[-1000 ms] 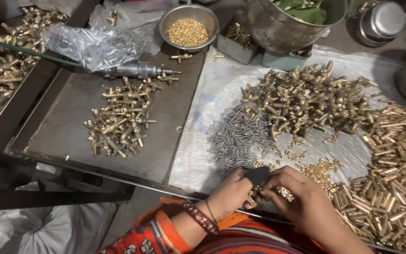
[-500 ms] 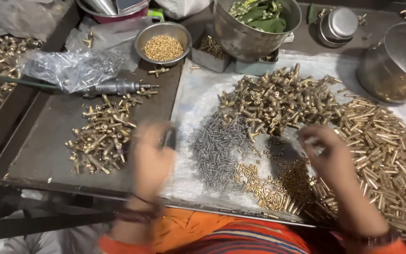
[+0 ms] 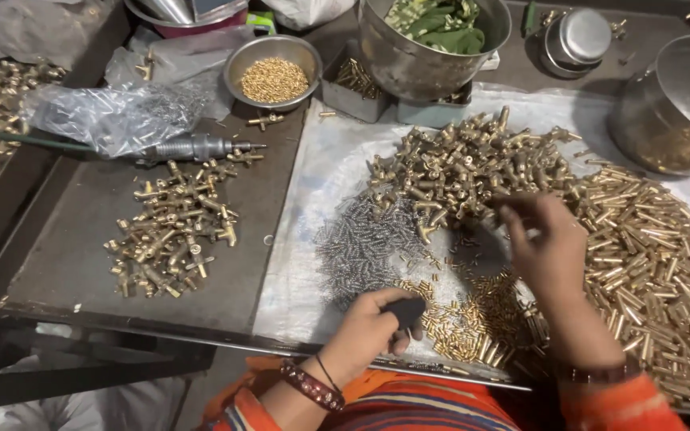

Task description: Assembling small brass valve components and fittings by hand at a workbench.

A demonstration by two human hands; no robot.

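Brass fittings [image 3: 171,239] lie heaped on the dark tray [image 3: 57,263] at the left. Next, the left hand [image 3: 373,323] curls shut around a small dark tool [image 3: 405,311] beside the grey screws [image 3: 365,243]. Farther right, the right hand [image 3: 549,247] hovers palm-down, fingers loosely open and holding nothing, over the brass pile [image 3: 465,164].

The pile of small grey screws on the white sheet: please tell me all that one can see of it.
The pile of small grey screws is a loose, flat heap of dull silvery metal pieces, lying in all directions on the white sheet. It lies left of the brass fittings heap, touching its edge, and above the left hand, which does not touch it.
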